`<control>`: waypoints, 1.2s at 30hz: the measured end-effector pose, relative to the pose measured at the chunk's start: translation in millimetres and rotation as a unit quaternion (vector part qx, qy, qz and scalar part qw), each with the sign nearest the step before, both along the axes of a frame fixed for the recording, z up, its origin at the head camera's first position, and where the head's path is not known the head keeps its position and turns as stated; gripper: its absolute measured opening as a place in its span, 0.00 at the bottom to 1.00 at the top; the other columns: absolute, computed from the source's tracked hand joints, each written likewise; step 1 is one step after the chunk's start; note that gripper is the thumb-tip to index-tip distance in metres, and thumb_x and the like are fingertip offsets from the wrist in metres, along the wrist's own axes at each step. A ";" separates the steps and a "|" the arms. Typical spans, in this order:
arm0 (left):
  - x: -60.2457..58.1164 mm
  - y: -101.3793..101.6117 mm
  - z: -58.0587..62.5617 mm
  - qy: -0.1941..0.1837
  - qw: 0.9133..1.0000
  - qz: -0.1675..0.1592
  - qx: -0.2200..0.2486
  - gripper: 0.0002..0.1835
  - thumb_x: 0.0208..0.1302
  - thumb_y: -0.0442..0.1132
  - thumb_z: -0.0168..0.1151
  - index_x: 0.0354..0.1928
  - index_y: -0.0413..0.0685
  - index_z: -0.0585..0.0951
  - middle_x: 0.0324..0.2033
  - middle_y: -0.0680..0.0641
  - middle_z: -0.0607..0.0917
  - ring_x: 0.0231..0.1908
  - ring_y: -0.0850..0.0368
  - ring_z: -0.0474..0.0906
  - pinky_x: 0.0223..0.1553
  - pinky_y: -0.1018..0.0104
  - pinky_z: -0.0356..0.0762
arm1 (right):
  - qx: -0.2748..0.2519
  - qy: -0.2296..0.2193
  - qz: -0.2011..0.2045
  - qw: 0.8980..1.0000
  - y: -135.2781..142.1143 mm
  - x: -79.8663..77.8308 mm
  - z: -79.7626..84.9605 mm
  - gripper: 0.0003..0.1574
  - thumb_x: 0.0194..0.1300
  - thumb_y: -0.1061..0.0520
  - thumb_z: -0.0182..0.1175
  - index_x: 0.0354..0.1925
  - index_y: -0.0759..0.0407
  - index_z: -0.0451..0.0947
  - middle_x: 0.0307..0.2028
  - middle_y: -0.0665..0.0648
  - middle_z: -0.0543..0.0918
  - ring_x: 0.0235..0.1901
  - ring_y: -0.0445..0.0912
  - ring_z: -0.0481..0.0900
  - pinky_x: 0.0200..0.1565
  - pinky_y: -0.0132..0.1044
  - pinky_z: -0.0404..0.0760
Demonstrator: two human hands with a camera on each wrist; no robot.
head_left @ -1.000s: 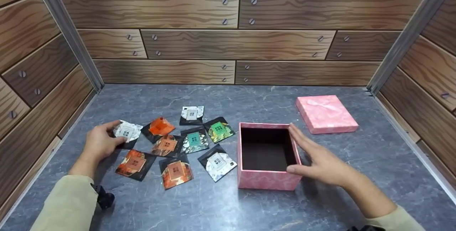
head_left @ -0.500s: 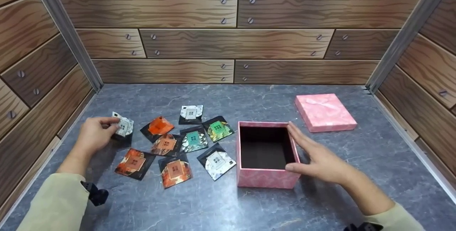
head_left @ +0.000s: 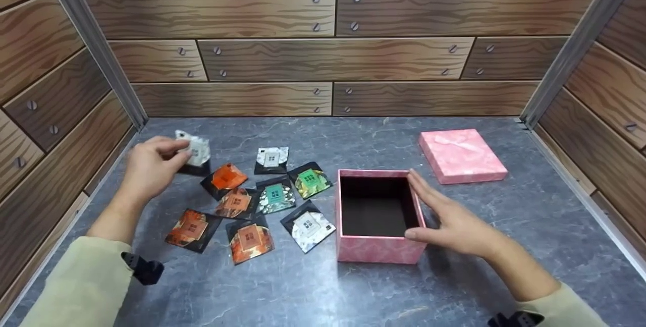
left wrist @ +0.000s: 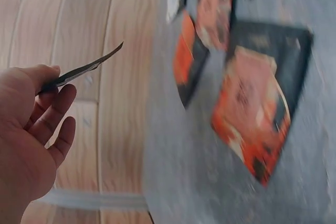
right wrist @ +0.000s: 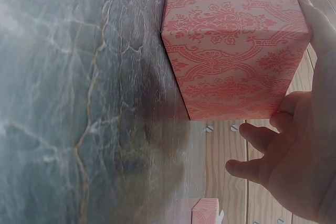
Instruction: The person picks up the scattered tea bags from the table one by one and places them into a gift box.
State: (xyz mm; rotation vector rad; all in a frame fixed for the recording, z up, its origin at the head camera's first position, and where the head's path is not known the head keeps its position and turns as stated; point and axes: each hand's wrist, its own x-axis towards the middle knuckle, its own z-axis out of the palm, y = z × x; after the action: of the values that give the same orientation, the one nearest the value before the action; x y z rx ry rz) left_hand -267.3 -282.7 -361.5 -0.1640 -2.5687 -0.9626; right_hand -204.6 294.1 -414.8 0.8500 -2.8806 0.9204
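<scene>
In the head view my left hand (head_left: 154,168) pinches a flat black-and-white sachet (head_left: 198,152) between thumb and fingers, raised over the table's left side. The left wrist view shows that sachet (left wrist: 86,70) edge-on, its other fingers spread below. An uncovered pink box (head_left: 378,250) with a dark interior stands right of the middle. Across its right wall lies my right hand (head_left: 454,226), fingers straight, thumb at the front rim and fingertips at the far corner. The right wrist view has the box's patterned side (right wrist: 236,40) against that hand (right wrist: 294,150).
Several sachets lie left of the box, among them an orange one (head_left: 227,179), a green one (head_left: 310,179) and a white one (head_left: 309,226); some overlap. A pink lid (head_left: 463,155) rests at the back right. Wood-patterned walls (head_left: 272,59) enclose the grey marbled table (head_left: 262,296).
My left hand has lifted the black-and-white sachet off the table, then carried it farther back and to the right. The right hand and the box have stayed in place.
</scene>
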 end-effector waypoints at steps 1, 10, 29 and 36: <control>-0.5 6.4 3.4 0.003 1.000 -0.007 0.004 0.16 0.72 0.37 0.70 0.58 0.40 0.88 0.52 0.37 0.88 0.47 0.43 0.85 0.41 0.77 0.72 | 0.000 0.000 -0.001 1.000 0.2 0.2 0.3 0.65 0.67 0.36 0.71 0.86 0.51 0.47 0.85 0.56 0.47 0.78 0.63 0.57 0.72 0.69 0.61; 1.5 61.6 30.9 0.029 0.996 -0.066 0.047 0.13 0.71 0.36 0.71 0.55 0.40 0.90 0.50 0.40 0.89 0.41 0.52 0.84 0.36 0.81 0.76 | -0.001 0.000 0.002 1.000 0.2 -0.6 1.8 0.65 0.67 0.37 0.72 0.86 0.52 0.47 0.85 0.58 0.48 0.78 0.64 0.57 0.72 0.69 0.61; 11.1 159.8 45.8 0.022 0.976 -0.191 0.105 0.12 0.67 0.33 0.74 0.51 0.40 0.91 0.47 0.46 0.89 0.43 0.53 0.86 0.42 0.66 0.87 | 0.003 -0.001 -0.003 1.000 0.9 -0.6 0.9 0.66 0.66 0.35 0.72 0.86 0.52 0.46 0.85 0.57 0.48 0.78 0.64 0.57 0.72 0.68 0.62; 12.4 184.0 41.6 0.020 0.969 -0.227 0.096 0.13 0.68 0.36 0.74 0.53 0.41 0.90 0.48 0.46 0.90 0.46 0.53 0.86 0.46 0.60 0.87 | 0.005 -0.003 -0.001 1.000 0.8 -0.9 1.6 0.66 0.66 0.36 0.72 0.86 0.53 0.46 0.85 0.59 0.48 0.78 0.64 0.57 0.72 0.69 0.62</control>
State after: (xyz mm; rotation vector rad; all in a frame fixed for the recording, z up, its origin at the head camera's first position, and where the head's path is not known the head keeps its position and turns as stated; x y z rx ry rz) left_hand -254.9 -98.6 -319.9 -0.7340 -2.4271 -1.3435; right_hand -205.5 294.9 -413.2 0.8455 -2.8932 0.9105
